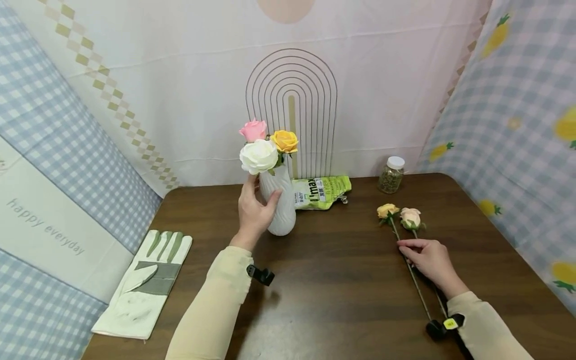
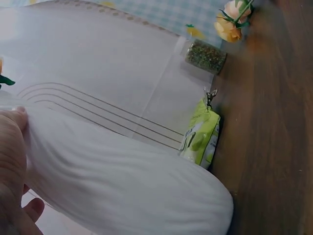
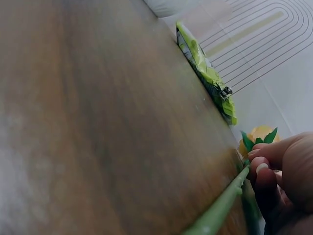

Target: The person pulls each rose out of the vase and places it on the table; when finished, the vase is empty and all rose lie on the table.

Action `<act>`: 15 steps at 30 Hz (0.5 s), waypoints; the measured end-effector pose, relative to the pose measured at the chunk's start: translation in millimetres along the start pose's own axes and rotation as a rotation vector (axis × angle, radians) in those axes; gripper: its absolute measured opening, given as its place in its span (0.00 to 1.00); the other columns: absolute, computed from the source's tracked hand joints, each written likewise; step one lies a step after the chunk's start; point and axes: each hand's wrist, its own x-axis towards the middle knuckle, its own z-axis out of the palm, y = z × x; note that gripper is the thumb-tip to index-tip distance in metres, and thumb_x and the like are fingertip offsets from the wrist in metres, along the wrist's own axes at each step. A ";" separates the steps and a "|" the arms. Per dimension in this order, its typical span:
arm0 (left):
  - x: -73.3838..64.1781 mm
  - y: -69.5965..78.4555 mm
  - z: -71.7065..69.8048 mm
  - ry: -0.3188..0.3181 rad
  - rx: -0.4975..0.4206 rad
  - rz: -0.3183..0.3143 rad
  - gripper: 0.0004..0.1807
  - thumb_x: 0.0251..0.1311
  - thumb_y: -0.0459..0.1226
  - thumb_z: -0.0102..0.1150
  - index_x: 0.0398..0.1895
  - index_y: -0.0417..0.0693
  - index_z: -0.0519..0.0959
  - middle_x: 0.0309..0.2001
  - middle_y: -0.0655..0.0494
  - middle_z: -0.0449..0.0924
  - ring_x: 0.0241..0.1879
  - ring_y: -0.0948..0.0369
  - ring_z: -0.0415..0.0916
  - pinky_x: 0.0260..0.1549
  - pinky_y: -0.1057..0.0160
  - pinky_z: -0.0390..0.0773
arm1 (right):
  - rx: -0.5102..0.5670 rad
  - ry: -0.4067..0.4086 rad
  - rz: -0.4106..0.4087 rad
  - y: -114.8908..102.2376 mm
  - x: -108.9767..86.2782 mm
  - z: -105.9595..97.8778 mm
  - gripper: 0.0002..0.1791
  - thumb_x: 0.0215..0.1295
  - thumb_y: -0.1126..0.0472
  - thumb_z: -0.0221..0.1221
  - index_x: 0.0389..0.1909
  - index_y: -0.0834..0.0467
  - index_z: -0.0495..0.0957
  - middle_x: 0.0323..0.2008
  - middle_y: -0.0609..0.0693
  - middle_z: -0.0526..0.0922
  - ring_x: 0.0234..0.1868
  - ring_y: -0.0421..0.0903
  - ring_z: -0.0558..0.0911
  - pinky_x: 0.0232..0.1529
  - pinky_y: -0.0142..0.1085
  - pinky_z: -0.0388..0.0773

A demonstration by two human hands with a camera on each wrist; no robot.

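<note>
My left hand (image 1: 254, 212) grips a white ribbed vase (image 1: 284, 210), thumb on the near side and fingers round the left. The vase leans a little, its top toward the left. In it stand a white rose (image 1: 259, 156), a pink rose (image 1: 253, 130) and a yellow rose (image 1: 285, 141). At the right, my right hand (image 1: 429, 259) pinches the thin green stem (image 3: 220, 208) of a smaller yellow rose (image 1: 388, 211) between thumb and fingertips. A pale peach rose (image 1: 410, 218) lies beside it, its stem partly hidden under the hand.
Behind the vase, a green and white packet (image 1: 321, 192) with a metal clip lies against the back cloth. A white-lidded jar of dried green bits (image 1: 391, 175) stands at the back right. White and green gloves (image 1: 144, 290) lie at the left table edge. Patterned cloth walls enclose three sides.
</note>
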 end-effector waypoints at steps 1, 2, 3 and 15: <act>-1.9 -0.6 -1.1 0.006 0.002 0.004 0.36 0.53 0.40 0.69 0.64 0.40 0.66 0.53 0.43 0.75 0.52 0.50 0.74 0.47 0.49 0.76 | -0.005 0.004 -0.008 0.1 0.6 0.0 0.09 0.61 0.59 0.65 0.40 0.57 0.87 0.18 0.43 0.82 0.18 0.36 0.78 0.18 0.31 0.72; -4.3 -1.0 -2.4 0.011 0.004 0.011 0.36 0.53 0.40 0.69 0.64 0.40 0.67 0.53 0.43 0.75 0.52 0.51 0.74 0.47 0.48 0.76 | -0.010 0.008 -0.016 0.2 1.1 0.1 0.09 0.61 0.60 0.65 0.40 0.57 0.87 0.19 0.44 0.82 0.18 0.36 0.78 0.19 0.30 0.72; -6.8 -1.6 -3.5 0.015 0.005 0.018 0.35 0.53 0.39 0.69 0.64 0.39 0.67 0.53 0.44 0.75 0.52 0.50 0.74 0.47 0.47 0.75 | -0.014 0.013 -0.025 0.4 1.4 0.2 0.08 0.61 0.60 0.65 0.39 0.57 0.87 0.21 0.44 0.83 0.18 0.36 0.78 0.19 0.30 0.72; -26.1 -5.0 -10.1 0.025 0.039 0.024 0.30 0.52 0.34 0.71 0.59 0.39 0.73 0.52 0.46 0.76 0.51 0.51 0.75 0.46 0.49 0.75 | -0.070 0.024 -0.056 -1.6 0.3 2.1 0.07 0.59 0.61 0.66 0.38 0.57 0.87 0.32 0.49 0.83 0.18 0.34 0.76 0.21 0.31 0.71</act>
